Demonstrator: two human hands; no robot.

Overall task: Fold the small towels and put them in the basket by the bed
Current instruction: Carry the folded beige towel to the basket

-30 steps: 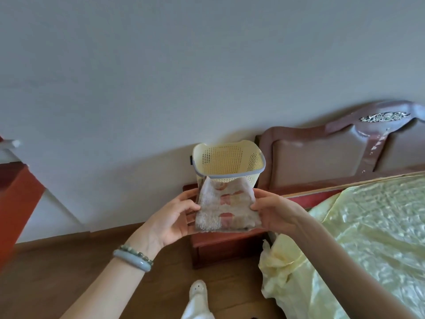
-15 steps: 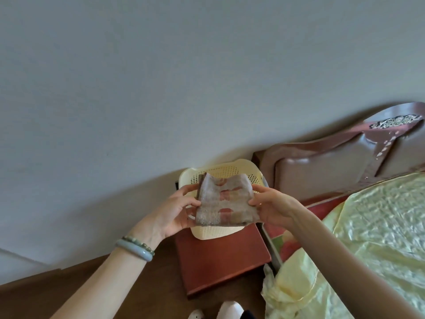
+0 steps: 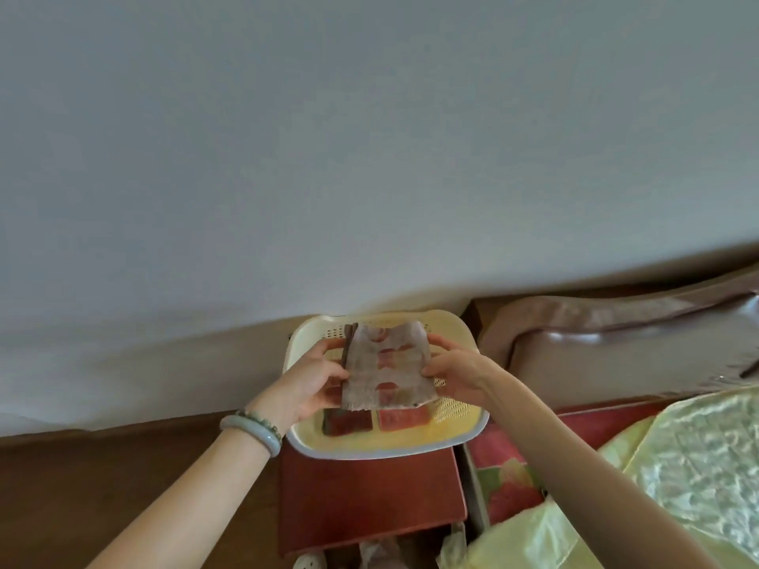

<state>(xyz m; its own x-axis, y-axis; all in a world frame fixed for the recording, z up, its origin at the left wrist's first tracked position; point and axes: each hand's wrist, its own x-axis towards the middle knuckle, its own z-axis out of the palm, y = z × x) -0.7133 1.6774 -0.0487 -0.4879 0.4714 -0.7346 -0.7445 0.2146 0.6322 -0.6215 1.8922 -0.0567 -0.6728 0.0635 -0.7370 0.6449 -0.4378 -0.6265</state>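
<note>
Towel is folded small, and I hold it up in front of me with both hands. It is grey-brown with red and pink patches, and a darker brown layer peeks out along its left edge. My left hand grips the left side, with the thumb on the front and the fingers curled behind. My right hand pinches the right side. The towel hangs flat between them, right over the open top of the basket. I cannot tell if its bottom edge touches anything inside.

The basket is pale yellow with lots of little holes and a light grey rim. It stands on a red-brown nightstand, close to the white wall. Two more folded towels lie side by side in the bottom of it. The dark red towel is on the left and the light red towel is on the right, just beside it.

On my left wrist I wear a pale green bangle and a string of beads. A shiny brown headboard is to the right of the basket. A crinkly yellow bed cover fills the lower right corner. The brown wooden floor is on the left.
</note>
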